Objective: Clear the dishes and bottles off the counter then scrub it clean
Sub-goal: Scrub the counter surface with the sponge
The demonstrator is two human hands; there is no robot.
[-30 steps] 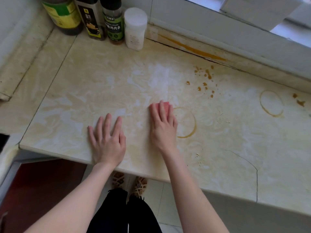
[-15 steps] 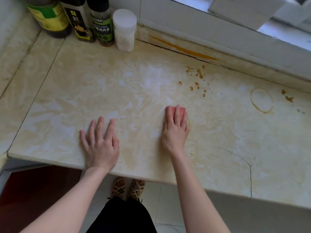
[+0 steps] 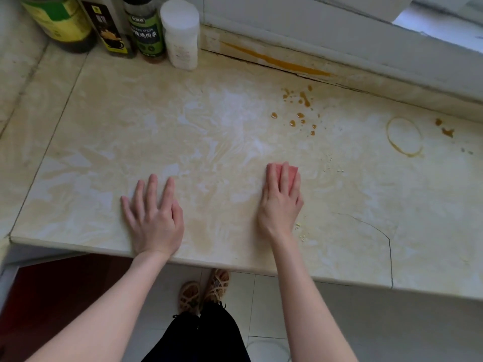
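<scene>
My right hand presses flat on a pink sponge on the beige marble counter; only the sponge's far edge shows past my straight fingers. My left hand rests flat on the counter near its front edge, fingers spread, holding nothing. Wet soapy streaks cover the middle of the counter. Brown droplets lie beyond the sponge, and a brown ring stain sits to the right.
Three sauce bottles and a white jar stand in the back left corner. An orange streak runs along the back ledge. A crack crosses the counter at the right front. The counter's front edge is just under my wrists.
My right hand slid the sponge to the right, over the ring stain that lay beside it; that ring no longer shows. My left hand stayed planted.
</scene>
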